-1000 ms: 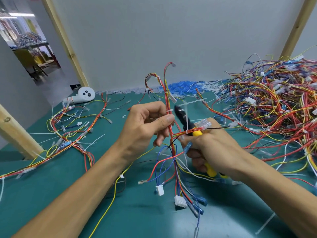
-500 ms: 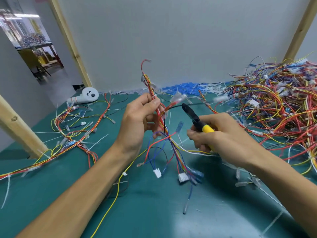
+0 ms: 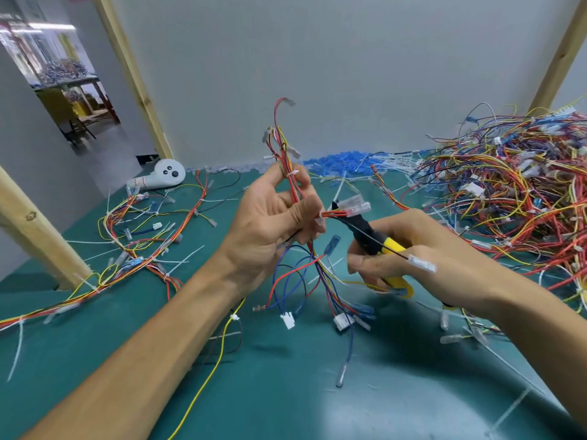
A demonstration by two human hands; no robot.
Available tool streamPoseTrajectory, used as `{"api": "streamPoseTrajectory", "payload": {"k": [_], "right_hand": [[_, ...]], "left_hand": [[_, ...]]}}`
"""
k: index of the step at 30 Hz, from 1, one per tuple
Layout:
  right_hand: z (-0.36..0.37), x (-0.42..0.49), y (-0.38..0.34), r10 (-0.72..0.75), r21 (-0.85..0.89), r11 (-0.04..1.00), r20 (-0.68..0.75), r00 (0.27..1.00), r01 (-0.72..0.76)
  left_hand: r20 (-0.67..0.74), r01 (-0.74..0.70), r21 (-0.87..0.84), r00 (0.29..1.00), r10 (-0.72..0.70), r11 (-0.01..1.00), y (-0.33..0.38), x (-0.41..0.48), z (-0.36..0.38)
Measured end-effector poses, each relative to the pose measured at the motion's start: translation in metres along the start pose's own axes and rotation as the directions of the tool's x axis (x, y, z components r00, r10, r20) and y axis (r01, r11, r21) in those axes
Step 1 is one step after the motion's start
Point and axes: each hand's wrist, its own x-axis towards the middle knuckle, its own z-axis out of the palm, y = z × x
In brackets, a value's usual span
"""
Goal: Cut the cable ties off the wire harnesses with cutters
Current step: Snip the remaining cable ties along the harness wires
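Both hands are raised over the green mat (image 3: 286,392). The left hand (image 3: 273,223) has its fingers and thumb curled round a wire harness (image 3: 279,147) and holds it upright, with the loose ends and white plugs dangling below toward the mat. The right hand (image 3: 413,262) is wrapped round the yellow handles of the cutters (image 3: 365,231), whose black nose points up and left at the bundle, just beside the left thumb. A white cable tie (image 3: 290,174) shows on the bundle by the left forefinger, a little above where the nose points. From where I stand, the trouble is what lies in the way. A red branch ending in a clear terminal (image 3: 357,208) sits right across the tip, so I cannot tell how far apart the blades are or what lies between them. A thin black wire (image 3: 374,241) also trails over the tool and the right hand. If the blades close now, they would likely nick a wire's insulation rather than the tie. The tip is also close to the left thumb, so a slip could catch skin. The big tangled pile (image 3: 508,198) on the right suggests many harnesses remain.
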Motion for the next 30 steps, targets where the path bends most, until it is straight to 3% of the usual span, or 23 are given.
{"api": "streamPoseTrajectory", "payload": {"k": [8, 11, 14, 19, 22, 25, 30], "right_hand": [[0.003, 0.0, 0.007, -0.036, 0.077, 0.996, 0.006, 0.999, 0.035], [0.005, 0.013, 0.016, 0.085, 0.015, 0.996, -0.001, 0.996, -0.085], [0.005, 0.028, 0.023, 0.306, -0.013, 0.952, 0.107, 0.946, -0.306], [0.002, 0.019, 0.026, 0.271, 0.22, 0.924, 0.195, 0.943, -0.311], [0.008, 0.012, 0.02, 0.213, 0.3, 0.932, 0.006, 0.977, -0.205], [0.004, 0.004, 0.009, 0.136, 0.37, 0.928, -0.251, 0.958, -0.034], [0.001, 0.005, 0.003, 0.129, 0.141, 0.986, -0.308, 0.943, -0.089]], "left_hand": [[-0.004, 0.005, 0.028, 1.0, -0.005, 1.0, -0.001, 0.003, 0.001], [0.007, 0.023, 0.055, 1.0, -0.024, 0.998, -0.002, 0.002, 0.002], [0.011, 0.05, 0.078, 0.999, -0.051, 0.996, -0.003, 0.002, 0.003], [0.004, 0.058, 0.079, 0.998, -0.058, 0.995, -0.003, 0.001, 0.003], [-0.022, 0.056, 0.042, 0.998, -0.055, 0.998, -0.004, 0.001, 0.003], [-0.024, 0.064, -0.005, 0.998, -0.064, 0.998, -0.005, 0.0, -0.002], [-0.031, 0.094, -0.097, 0.995, -0.097, 0.991, -0.001, 0.0, -0.007]]}}
